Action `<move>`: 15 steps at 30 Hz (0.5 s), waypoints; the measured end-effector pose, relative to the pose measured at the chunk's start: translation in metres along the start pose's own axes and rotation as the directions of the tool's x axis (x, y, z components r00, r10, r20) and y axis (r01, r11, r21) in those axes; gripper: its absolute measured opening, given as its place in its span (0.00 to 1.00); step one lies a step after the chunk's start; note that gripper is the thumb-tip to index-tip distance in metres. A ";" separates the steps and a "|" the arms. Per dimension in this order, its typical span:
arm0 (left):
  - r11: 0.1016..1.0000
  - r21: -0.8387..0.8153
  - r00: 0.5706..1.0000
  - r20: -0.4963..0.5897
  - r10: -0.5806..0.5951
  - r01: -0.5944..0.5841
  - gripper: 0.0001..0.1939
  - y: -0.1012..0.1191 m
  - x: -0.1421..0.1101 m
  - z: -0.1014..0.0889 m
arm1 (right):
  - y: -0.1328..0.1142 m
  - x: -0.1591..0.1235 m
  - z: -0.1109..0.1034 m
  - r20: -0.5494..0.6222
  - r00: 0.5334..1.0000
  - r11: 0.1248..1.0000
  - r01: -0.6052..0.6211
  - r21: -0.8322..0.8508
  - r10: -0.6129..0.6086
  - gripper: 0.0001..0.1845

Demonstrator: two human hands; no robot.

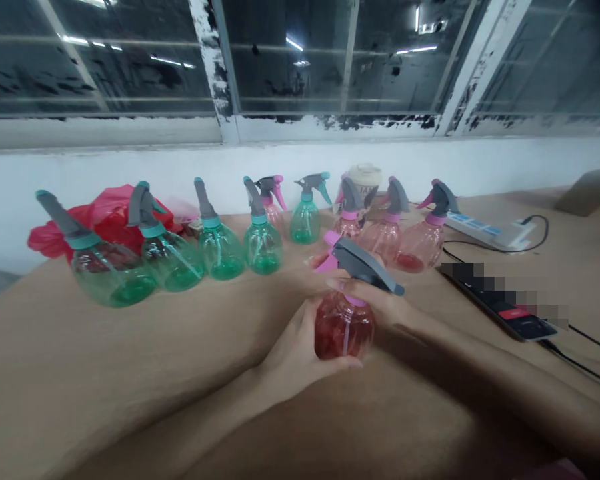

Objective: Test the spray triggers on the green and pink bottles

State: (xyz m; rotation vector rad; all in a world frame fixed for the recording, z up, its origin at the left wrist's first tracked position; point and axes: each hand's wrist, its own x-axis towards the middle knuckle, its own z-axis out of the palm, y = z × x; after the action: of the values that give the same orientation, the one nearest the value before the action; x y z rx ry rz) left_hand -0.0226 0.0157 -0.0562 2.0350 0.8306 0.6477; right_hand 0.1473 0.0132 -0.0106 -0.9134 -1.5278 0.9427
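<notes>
A red spray bottle [345, 330] with a grey and pink trigger head is held over the table between both hands. My left hand [295, 347] wraps round the side and base of its body. My right hand [375, 293] is closed about the neck and spray head, with fingers by the pink trigger. Behind it stand several pink spray bottles; the nearest is a pink bottle [420, 243] to the right. On the left is a row of green spray bottles, among them a green bottle [263, 247] just beyond my hands.
A red plastic bag [115, 207] lies behind the green bottles. To the right are a phone [500, 303] with a cable and a white power strip [490, 230]. A pale jar [366, 175] stands by the wall, below windows. A brown box [590, 192] sits far right.
</notes>
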 end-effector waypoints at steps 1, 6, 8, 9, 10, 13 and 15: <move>1.000 -0.004 1.000 -0.001 -0.001 0.001 0.44 0.000 0.000 0.000 | 0.000 0.000 0.000 0.002 1.000 1.000 0.011 -0.001 -0.011 0.13; 1.000 -0.023 1.000 -0.015 -0.001 0.000 0.44 -0.001 0.000 0.002 | 0.003 0.000 0.001 -0.006 1.000 1.000 0.014 0.027 -0.014 0.12; 0.999 -0.030 1.000 -0.007 0.010 -0.010 0.44 -0.001 0.000 0.002 | 0.005 0.000 0.001 -0.001 1.000 0.999 0.005 0.051 -0.005 0.13; 0.999 -0.032 1.000 -0.002 0.011 -0.011 0.44 -0.001 0.000 0.001 | 0.005 0.000 0.001 0.003 1.000 0.998 0.002 0.059 -0.002 0.13; 0.999 -0.032 1.000 0.000 0.009 -0.009 0.44 -0.001 0.000 0.001 | 0.004 0.000 0.000 0.009 1.000 0.998 0.001 0.063 -0.002 0.13; 1.000 -0.029 1.000 -0.004 -0.004 0.003 0.43 0.000 0.000 0.000 | 0.003 0.000 -0.001 0.044 0.999 0.998 -0.002 0.065 -0.001 0.13; 1.000 -0.030 1.000 -0.006 -0.004 0.004 0.43 0.000 0.000 0.001 | 0.002 0.000 -0.001 0.059 0.998 0.998 -0.020 0.053 0.017 0.13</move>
State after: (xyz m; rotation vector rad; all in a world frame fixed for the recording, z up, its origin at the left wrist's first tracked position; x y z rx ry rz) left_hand -0.0225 0.0151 -0.0569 2.0049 0.8232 0.6602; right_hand 0.1486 0.0143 -0.0126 -0.8697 -1.5387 1.0271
